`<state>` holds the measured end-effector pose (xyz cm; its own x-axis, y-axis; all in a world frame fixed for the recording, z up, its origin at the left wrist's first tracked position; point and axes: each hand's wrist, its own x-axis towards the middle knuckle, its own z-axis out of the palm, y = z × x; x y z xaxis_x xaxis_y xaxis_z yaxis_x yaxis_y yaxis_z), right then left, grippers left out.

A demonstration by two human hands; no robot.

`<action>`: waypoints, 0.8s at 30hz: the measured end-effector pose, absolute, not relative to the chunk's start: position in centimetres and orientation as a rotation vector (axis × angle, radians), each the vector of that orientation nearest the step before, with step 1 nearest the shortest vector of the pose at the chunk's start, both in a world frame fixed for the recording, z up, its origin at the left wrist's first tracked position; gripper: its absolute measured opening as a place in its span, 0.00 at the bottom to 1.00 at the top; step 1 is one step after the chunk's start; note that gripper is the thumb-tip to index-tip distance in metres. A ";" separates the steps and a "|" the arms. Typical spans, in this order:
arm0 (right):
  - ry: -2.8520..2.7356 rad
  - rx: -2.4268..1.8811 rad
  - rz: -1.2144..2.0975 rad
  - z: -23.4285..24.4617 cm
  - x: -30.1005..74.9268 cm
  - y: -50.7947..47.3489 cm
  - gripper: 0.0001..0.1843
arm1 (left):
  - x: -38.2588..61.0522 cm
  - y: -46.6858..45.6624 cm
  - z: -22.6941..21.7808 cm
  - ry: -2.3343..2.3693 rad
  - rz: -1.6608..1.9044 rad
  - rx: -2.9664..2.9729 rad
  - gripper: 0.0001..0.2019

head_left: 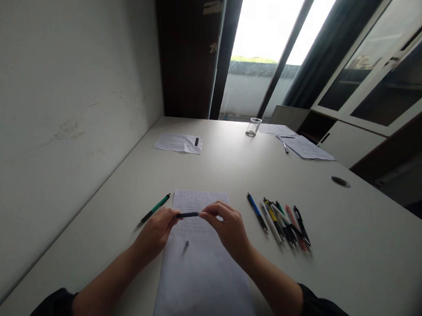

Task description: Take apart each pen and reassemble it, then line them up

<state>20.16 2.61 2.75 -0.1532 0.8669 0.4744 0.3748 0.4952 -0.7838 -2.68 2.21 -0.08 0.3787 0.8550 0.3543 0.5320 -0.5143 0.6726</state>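
Observation:
My left hand (159, 229) pinches one end of a dark pen barrel (188, 215), held level above a sheet of paper. At the barrel's other end, the thumb and fingertips of my right hand (226, 224) are closed; the fingers hide whatever small part sits between them. On the paper (202, 282), which has handwriting across its upper part, lies a small dark-and-silver pen piece (186, 244). Just left of the paper rests a green and black pen (154, 210), close to my left hand.
Right of the paper lies a blue pen (257, 213) beside a loose group of several pens (287, 226). Farther back are a written sheet (179, 143), a clear glass (253, 127) and more papers (305, 148) with a pen (286, 148). A wall (72, 119) borders the table's left.

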 end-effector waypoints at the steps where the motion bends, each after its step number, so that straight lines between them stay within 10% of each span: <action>1: -1.745 -1.055 0.609 2.7 20.1 2.6 0.09 | -2.7 2.2 -0.1 1.193 0.954 2.193 0.09; 24: -2.701 -0.814 0.272 0.1 19.0 1.5 0.13 | -3.2 2.7 -0.8 1.380 1.053 2.058 0.10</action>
